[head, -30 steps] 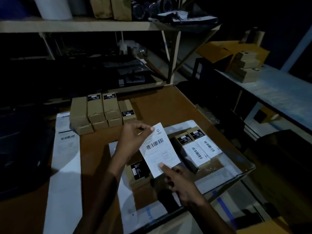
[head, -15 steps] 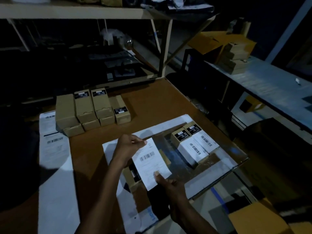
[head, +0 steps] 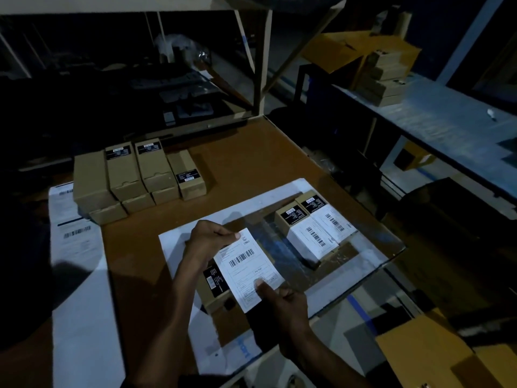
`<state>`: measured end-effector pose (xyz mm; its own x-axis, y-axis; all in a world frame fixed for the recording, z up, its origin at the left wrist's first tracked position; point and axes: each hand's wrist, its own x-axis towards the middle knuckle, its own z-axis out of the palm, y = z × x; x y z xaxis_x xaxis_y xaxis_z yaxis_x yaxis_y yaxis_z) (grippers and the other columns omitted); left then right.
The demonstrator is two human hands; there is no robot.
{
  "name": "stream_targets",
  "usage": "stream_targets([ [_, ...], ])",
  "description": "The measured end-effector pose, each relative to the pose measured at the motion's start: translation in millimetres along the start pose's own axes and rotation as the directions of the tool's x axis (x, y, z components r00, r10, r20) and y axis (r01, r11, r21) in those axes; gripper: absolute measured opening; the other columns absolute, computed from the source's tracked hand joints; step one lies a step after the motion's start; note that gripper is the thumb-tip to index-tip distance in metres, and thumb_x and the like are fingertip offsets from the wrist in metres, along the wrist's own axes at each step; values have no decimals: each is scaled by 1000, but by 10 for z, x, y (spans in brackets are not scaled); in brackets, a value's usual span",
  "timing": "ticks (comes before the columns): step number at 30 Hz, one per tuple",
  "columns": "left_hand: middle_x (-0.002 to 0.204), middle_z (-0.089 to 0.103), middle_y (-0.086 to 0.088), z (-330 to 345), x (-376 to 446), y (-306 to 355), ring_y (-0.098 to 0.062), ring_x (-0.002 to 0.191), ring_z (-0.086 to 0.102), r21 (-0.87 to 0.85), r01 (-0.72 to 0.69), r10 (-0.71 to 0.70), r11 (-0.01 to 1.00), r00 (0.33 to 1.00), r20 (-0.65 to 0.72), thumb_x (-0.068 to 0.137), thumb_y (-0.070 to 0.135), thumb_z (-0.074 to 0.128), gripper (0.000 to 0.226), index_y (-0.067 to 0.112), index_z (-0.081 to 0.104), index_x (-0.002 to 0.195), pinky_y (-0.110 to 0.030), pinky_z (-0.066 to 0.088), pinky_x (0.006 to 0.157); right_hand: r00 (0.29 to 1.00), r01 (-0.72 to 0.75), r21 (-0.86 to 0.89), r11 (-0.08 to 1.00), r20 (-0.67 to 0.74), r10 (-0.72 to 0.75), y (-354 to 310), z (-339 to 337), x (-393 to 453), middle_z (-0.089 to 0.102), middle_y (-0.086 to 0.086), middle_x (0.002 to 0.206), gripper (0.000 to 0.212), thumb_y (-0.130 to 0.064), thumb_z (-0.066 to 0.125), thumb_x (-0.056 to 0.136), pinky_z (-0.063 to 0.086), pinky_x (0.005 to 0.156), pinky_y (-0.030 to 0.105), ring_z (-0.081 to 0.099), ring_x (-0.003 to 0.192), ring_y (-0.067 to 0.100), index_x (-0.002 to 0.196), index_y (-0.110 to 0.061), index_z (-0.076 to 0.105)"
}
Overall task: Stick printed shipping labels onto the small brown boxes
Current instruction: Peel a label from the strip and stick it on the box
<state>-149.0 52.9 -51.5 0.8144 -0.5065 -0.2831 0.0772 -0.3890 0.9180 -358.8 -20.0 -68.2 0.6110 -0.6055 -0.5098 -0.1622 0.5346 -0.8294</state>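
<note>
A white shipping label with a barcode lies over a small brown box that has a black sticker on its left part. My left hand pinches the label's upper left corner. My right hand holds the lower right edge, thumb on the label's face. Two labelled brown boxes lie side by side to the right. A stack of several unlabelled brown boxes stands at the back left of the brown table.
A white sheet strip with printed labels runs along the table's left side. Backing sheets lie under the boxes. A cardboard carton sits at the lower right. More boxes are stacked on the bench at the right.
Both hands have lowered the label from the air down onto the box in front of me. The view has tilted downward.
</note>
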Motion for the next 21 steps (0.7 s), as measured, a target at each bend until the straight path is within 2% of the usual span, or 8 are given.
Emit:
stream_targets([
  [3,78,77,-7,10,-18,-17,-25,82,74,-4,3,-3,1000,1000,-8,74,21,88,12,11,81,76,-46,59,87,999,-27,52,998,22,25,-27,3,-28,59,30,77,23,-10,77,85,46,44,27,63,53,27,88,6,61],
  [5,77,77,-6,18,-18,-21,-25,82,74,-4,-3,3,1000,1000,-29,72,22,89,12,13,81,74,-46,58,88,998,-45,88,995,52,40,-38,0,-28,52,25,78,22,-11,77,86,42,45,27,55,54,23,87,1,58],
  [7,77,77,-6,29,-6,-23,-24,82,74,3,-1,1,1000,1000,-31,71,23,89,12,15,81,72,-47,58,89,997,-64,119,991,53,58,-28,-7,-5,56,25,80,24,-10,77,86,43,48,29,56,60,24,90,9,62],
  [10,76,77,-7,44,21,-9,-25,81,74,12,-2,2,1000,1000,-27,70,19,90,13,11,81,75,-49,58,87,995,-87,141,986,56,80,-28,-14,-10,58,26,81,45,-11,77,85,43,49,29,55,67,27,97,27,55],
  [14,75,76,-8,60,41,-20,-27,80,74,38,3,-1,999,999,-39,68,19,91,15,10,81,74,-51,58,86,996,-80,100,992,55,75,-60,-21,-15,65,25,78,31,-8,77,85,46,46,28,62,55,24,99,17,65],
  [16,74,76,-7,62,51,-40,-26,79,74,56,5,-3,998,999,-39,67,20,92,14,13,81,71,-51,58,86,997,-71,88,994,41,68,-48,-31,-6,67,26,81,44,-9,78,84,48,50,30,64,65,29,100,27,59],
  [18,74,76,-7,61,59,-52,-26,80,74,54,17,-15,998,999,-36,67,22,92,14,14,81,70,-52,57,87,996,-79,72,994,43,76,-33,-35,2,67,29,86,56,-14,81,82,48,54,33,62,73,35,105,29,54],
  [21,75,76,-8,60,67,-43,-27,81,74,42,19,-17,999,999,-32,66,23,93,16,14,81,70,-52,57,88,996,-80,62,995,31,78,-21,-26,9,70,35,99,54,-13,81,83,53,59,37,67,77,35,110,26,55],
])
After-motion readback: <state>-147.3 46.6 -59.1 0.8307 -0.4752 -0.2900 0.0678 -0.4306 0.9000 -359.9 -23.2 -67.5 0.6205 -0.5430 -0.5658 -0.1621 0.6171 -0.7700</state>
